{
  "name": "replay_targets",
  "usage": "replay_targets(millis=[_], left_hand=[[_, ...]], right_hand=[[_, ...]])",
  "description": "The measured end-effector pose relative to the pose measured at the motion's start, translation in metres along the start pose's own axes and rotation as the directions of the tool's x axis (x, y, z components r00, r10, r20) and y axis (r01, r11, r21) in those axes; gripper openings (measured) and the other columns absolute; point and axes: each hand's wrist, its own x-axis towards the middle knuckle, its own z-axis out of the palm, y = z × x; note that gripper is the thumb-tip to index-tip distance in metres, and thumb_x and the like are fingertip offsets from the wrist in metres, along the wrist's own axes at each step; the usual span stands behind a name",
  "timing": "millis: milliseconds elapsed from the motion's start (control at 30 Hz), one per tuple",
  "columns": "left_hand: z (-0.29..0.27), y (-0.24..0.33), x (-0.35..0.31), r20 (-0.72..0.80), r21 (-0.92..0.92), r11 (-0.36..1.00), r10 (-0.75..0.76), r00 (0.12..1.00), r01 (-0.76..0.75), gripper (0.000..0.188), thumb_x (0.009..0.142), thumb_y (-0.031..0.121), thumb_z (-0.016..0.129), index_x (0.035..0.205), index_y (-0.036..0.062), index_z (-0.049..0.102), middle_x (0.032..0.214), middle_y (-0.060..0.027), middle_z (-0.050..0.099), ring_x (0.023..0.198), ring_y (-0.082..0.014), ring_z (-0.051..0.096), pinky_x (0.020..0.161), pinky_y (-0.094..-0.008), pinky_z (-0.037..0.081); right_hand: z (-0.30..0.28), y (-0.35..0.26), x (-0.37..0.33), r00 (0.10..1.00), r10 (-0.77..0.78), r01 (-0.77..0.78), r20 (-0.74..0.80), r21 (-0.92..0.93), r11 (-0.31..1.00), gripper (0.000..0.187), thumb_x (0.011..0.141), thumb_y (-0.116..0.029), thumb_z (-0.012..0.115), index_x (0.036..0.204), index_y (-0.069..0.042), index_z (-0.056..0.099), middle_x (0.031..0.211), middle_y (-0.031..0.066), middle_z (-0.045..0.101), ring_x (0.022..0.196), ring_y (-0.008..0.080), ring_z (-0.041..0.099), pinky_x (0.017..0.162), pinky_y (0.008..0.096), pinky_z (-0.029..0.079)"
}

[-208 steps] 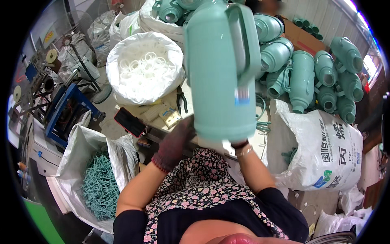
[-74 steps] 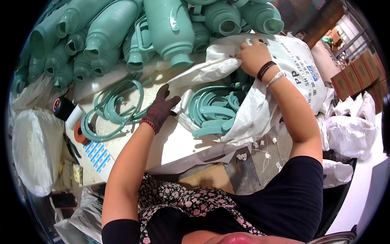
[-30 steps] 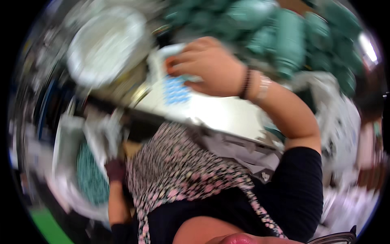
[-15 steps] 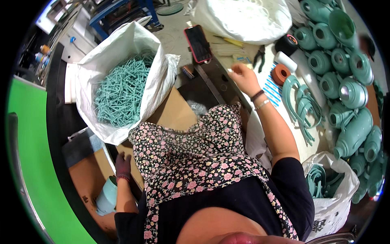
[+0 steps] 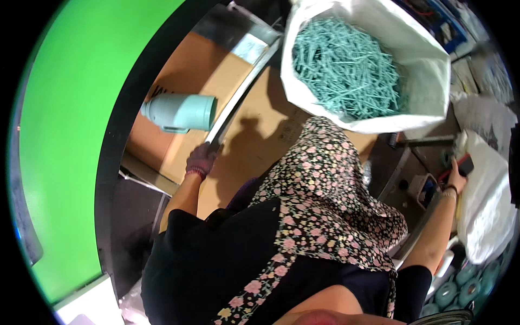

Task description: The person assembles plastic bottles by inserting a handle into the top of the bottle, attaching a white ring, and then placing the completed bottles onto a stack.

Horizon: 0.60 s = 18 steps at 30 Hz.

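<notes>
My left hand (image 5: 201, 159), in a dark glove, rests against the pale metal rail (image 5: 230, 111) with its fingers partly spread and nothing held in them. Just beyond it, a teal thermos-flask body (image 5: 184, 112) lies on its side on brown cardboard, its handle toward me and its wide end to the right. Far to the right, my bare right hand (image 5: 456, 180) has its fingers closed on a dark phone with a red edge (image 5: 464, 164). Part of its grip is hidden.
A white sack (image 5: 425, 105) full of thin teal plastic pieces (image 5: 346, 67) stands ahead. A green surface (image 5: 70, 157) with a black border runs along the left. A white bag (image 5: 487, 200) lies at the right, above several teal round parts (image 5: 468, 290). A small box (image 5: 421, 189) sits below.
My view has swung left, bringing the flask body and cardboard nearer the middle. My right hand, earlier apart from the phone, now grips it. My left hand stays by the rail.
</notes>
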Motion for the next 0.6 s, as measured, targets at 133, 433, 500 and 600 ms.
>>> replay_targets(millis=[133,433,500,600], left_hand=[[-0.040,0.009,0.020,-0.167,0.151,0.986,0.090,0.982,-0.065,0.037,0.083,0.032,0.055,0.111,0.0082,0.064,0.106,-0.0194,0.065,0.098,-0.0386,0.061,0.086,-0.0478,0.048],[-0.074,-0.061,0.092,-0.090,0.443,0.896,0.028,0.996,0.015,0.038,0.086,0.039,0.057,0.105,0.0078,0.067,0.112,-0.0204,0.063,0.102,-0.0381,0.060,0.086,-0.0473,0.049],[-0.083,-0.046,0.089,-0.305,0.436,0.898,0.209,0.929,-0.059,0.034,0.081,0.035,0.066,0.096,0.0047,0.066,0.100,-0.0225,0.064,0.094,-0.0412,0.060,0.082,-0.0502,0.048],[-0.105,-0.039,0.082,-0.399,0.250,0.958,0.236,0.886,-0.142,0.048,0.073,0.027,0.075,0.114,0.0063,0.060,0.116,-0.0184,0.059,0.108,-0.0375,0.055,0.091,-0.0464,0.045]], right_hand=[[-0.017,0.023,0.018,0.996,0.089,-0.089,-0.017,0.000,0.996,0.064,0.065,-0.039,0.084,0.104,0.008,0.064,0.096,0.0142,0.068,0.083,0.0236,0.065,0.078,0.0361,0.051],[-0.071,-0.050,-0.031,0.985,0.160,-0.158,-0.061,0.043,0.986,0.071,0.057,-0.049,0.084,0.103,0.001,0.065,0.101,0.0168,0.068,0.091,0.0288,0.066,0.082,0.0390,0.050],[-0.070,-0.010,-0.009,0.979,0.173,-0.166,-0.105,0.072,0.983,0.064,0.058,-0.040,0.086,0.103,0.001,0.064,0.098,0.0137,0.068,0.087,0.0231,0.066,0.078,0.0357,0.052],[-0.077,-0.019,-0.015,0.980,0.184,-0.168,-0.075,0.184,0.969,0.079,0.052,-0.040,0.087,0.110,0.005,0.057,0.103,0.0177,0.065,0.093,0.0269,0.064,0.083,0.0367,0.051]])
